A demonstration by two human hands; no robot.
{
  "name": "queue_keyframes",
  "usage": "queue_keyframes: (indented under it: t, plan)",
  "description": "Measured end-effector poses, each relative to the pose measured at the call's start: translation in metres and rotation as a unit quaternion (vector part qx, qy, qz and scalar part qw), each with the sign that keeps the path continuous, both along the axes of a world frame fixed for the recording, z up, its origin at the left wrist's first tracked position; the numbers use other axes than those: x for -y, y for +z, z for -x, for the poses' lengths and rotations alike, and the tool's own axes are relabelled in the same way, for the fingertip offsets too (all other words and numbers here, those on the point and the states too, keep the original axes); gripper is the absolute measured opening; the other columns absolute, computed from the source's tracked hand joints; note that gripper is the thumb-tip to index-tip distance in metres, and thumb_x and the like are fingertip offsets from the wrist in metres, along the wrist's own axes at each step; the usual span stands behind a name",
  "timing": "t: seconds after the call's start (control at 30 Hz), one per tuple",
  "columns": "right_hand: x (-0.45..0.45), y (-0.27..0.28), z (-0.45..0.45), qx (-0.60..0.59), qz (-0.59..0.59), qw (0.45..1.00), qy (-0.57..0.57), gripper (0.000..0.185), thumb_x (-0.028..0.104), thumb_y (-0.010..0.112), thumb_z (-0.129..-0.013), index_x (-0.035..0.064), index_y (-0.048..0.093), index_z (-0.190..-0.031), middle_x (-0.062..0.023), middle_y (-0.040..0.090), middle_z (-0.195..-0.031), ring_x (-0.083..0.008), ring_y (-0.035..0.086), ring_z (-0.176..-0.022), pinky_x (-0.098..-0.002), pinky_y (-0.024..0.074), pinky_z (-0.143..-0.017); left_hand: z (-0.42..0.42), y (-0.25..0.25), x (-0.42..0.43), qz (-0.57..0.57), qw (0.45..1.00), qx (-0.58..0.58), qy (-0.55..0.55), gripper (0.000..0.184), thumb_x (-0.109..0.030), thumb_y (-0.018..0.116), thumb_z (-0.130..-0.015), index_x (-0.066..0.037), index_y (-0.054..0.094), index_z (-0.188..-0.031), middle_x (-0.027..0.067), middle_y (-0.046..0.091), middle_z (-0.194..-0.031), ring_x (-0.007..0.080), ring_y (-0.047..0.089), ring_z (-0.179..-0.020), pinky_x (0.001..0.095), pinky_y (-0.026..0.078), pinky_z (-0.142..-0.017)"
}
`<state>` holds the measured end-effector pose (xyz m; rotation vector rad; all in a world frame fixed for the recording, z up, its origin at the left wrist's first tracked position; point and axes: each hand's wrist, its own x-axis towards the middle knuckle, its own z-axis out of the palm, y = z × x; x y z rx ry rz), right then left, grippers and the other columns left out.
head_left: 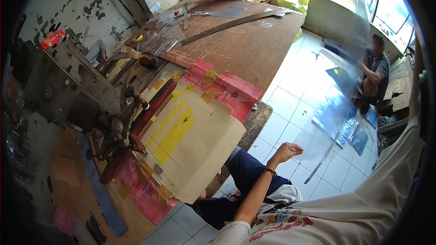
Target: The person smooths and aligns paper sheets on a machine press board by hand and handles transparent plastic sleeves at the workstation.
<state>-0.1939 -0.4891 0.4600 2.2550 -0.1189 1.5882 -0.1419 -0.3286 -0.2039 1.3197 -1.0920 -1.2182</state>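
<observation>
My left hand point(287, 152), wearing a dark wristband, reaches out over the tiled floor. Its fingers are pinched together on the lower edge of a clear plastic sheet point(318, 140). The see-through sheet hangs upright and stretches toward the top of the view, smeared and hard to outline. My right arm point(415, 86) is raised along the right edge; the hand itself is out of sight. Left of my left hand lies a beige cardboard board point(204, 140) with yellow tape, set over red sheets point(238, 95) on a machine.
A dark metal machine point(81, 95) stands at left. Behind it, a wooden table point(240, 41) bears a long metal ruler point(227, 28) and plastic pieces. One person sits beyond the table; another person point(376, 72) crouches at right near bluish plastic sheets point(334, 113) on the floor.
</observation>
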Motion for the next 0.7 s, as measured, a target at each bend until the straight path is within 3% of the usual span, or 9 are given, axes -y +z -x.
queue_keyframes:
  t: [0.07,0.2,0.3,0.37,0.43,0.5,0.57,0.6,0.7]
  plan:
    - [0.003,-0.011,0.004,-0.023,-0.006,1.0,-0.013,0.039,0.043,0.064,-0.098,0.0093,0.062,-0.08,0.0066,0.039,-0.058,-0.0037,0.034,-0.049,-0.0244,0.0261,-0.044,0.002,-0.017,-0.001,0.01,1.0,0.021,0.012,0.023,-0.022,0.075,-0.091,-0.003,0.076,-0.105,0.0088,0.077,-0.095,0.0145,0.072,-0.085,0.0274,0.056,-0.08]
    - [0.018,-0.063,0.025,-0.065,-0.066,0.995,-0.031,0.037,0.043,0.063,-0.098,0.0091,0.061,-0.082,0.0059,0.04,-0.06,-0.0042,0.035,-0.05,-0.0247,0.0272,-0.044,-0.014,-0.019,0.0,-0.019,0.991,-0.135,0.014,0.028,-0.023,0.067,-0.098,0.0,0.07,-0.114,0.0089,0.071,-0.083,0.0136,0.069,-0.077,0.0282,0.057,-0.071]
    - [0.036,-0.103,0.057,-0.072,-0.136,0.987,-0.043,0.036,0.042,0.063,-0.098,0.0089,0.06,-0.084,0.0055,0.04,-0.061,-0.0046,0.035,-0.051,-0.0249,0.028,-0.045,-0.05,0.058,-0.022,0.024,0.996,-0.08,0.032,0.018,-0.018,0.062,-0.101,-0.002,0.069,-0.104,0.0042,0.065,-0.077,0.0096,0.065,-0.067,0.0242,0.055,-0.064]
    - [0.054,-0.13,0.087,-0.065,-0.201,0.976,-0.057,0.035,0.042,0.063,-0.098,0.0088,0.06,-0.086,0.0052,0.041,-0.062,-0.0048,0.036,-0.052,-0.0251,0.0285,-0.045,-0.078,0.127,-0.04,0.126,0.984,-0.005,0.124,0.013,-0.015,0.062,-0.099,-0.003,0.067,-0.1,0.0041,0.065,-0.078,0.0081,0.063,-0.066,0.0229,0.051,-0.061]
    - [0.072,-0.158,0.118,-0.05,-0.265,0.96,-0.075,0.035,0.041,0.062,-0.098,0.0086,0.06,-0.087,0.0048,0.041,-0.063,-0.0051,0.036,-0.053,-0.0252,0.0291,-0.046,-0.102,0.202,-0.058,0.234,0.936,0.143,0.223,0.01,-0.013,0.063,-0.097,-0.004,0.066,-0.098,0.0025,0.066,-0.081,0.0082,0.063,-0.067,0.0224,0.049,-0.059]
    - [0.087,-0.192,0.149,-0.025,-0.336,0.937,-0.09,0.034,0.041,0.062,-0.098,0.0085,0.059,-0.089,0.0045,0.042,-0.064,-0.0054,0.037,-0.053,-0.0254,0.0296,-0.046,-0.123,0.243,-0.068,0.171,0.944,0.084,0.268,0.009,-0.013,0.064,-0.096,-0.005,0.066,-0.094,0.0013,0.067,-0.085,0.0095,0.066,-0.07,0.0222,0.049,-0.06]
    - [0.1,-0.226,0.175,0.012,-0.403,0.91,-0.094,0.034,0.041,0.062,-0.099,0.0084,0.059,-0.09,0.0042,0.042,-0.064,-0.0056,0.037,-0.054,-0.0255,0.0302,-0.047,-0.137,0.268,-0.063,0.159,0.936,-0.064,0.309,0.011,-0.013,0.063,-0.096,-0.005,0.063,-0.089,0.0026,0.066,-0.088,0.0138,0.069,-0.074,0.0258,0.054,-0.065]
    - [0.104,-0.243,0.183,0.032,-0.434,0.896,-0.09,0.033,0.04,0.062,-0.099,0.0083,0.059,-0.091,0.0041,0.042,-0.065,-0.0057,0.038,-0.054,-0.0256,0.0304,-0.047,-0.147,0.265,-0.056,0.229,0.919,-0.146,0.285,0.009,-0.012,0.062,-0.096,-0.004,0.06,-0.092,0.0098,0.069,-0.092,0.02,0.072,-0.078,0.0314,0.061,-0.07]
    - [0.107,-0.288,0.192,0.092,-0.515,0.85,-0.058,0.033,0.04,0.061,-0.099,0.0081,0.058,-0.093,0.0036,0.043,-0.066,-0.0061,0.038,-0.055,-0.0258,0.0313,-0.047,-0.158,0.265,-0.048,0.25,0.898,-0.258,0.256,0.008,-0.007,0.061,-0.094,-0.003,0.058,-0.1,0.0192,0.069,-0.107,0.0271,0.073,-0.086,0.0398,0.064,-0.078]
